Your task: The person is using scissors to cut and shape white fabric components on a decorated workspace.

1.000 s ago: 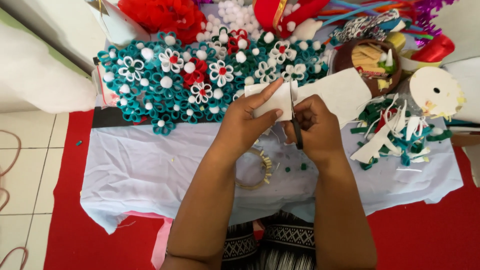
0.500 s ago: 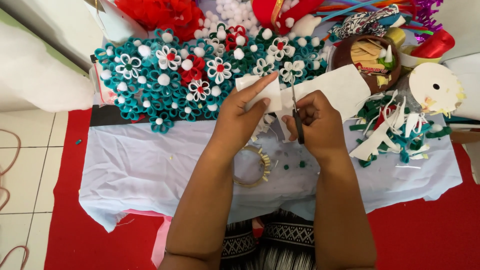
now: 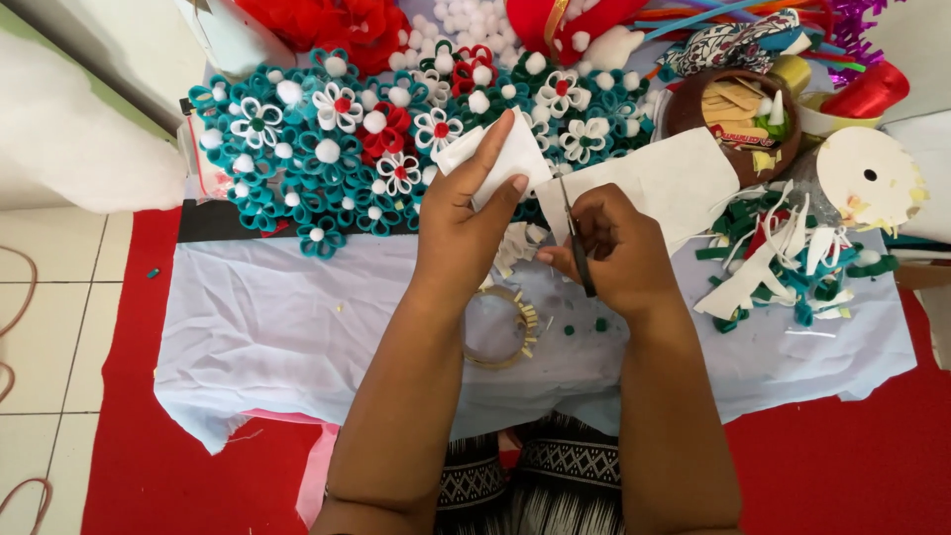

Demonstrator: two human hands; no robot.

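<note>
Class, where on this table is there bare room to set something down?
Bare: the cloth below the teal flowers, left of the left hand. Less room right of the right hand, under the scraps. The far edge is crowded.

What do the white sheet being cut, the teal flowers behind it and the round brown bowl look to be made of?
White sheet: probably felt or thin foam, matte, holding its shape without creases. Teal flowers: looped strips of what looks like the same soft matte stuff, topped with fuzzy white pompoms. Brown bowl: dark and smooth, maybe wood or coconut shell; hard to tell. The right hand holds scissors of dull metal.
</note>
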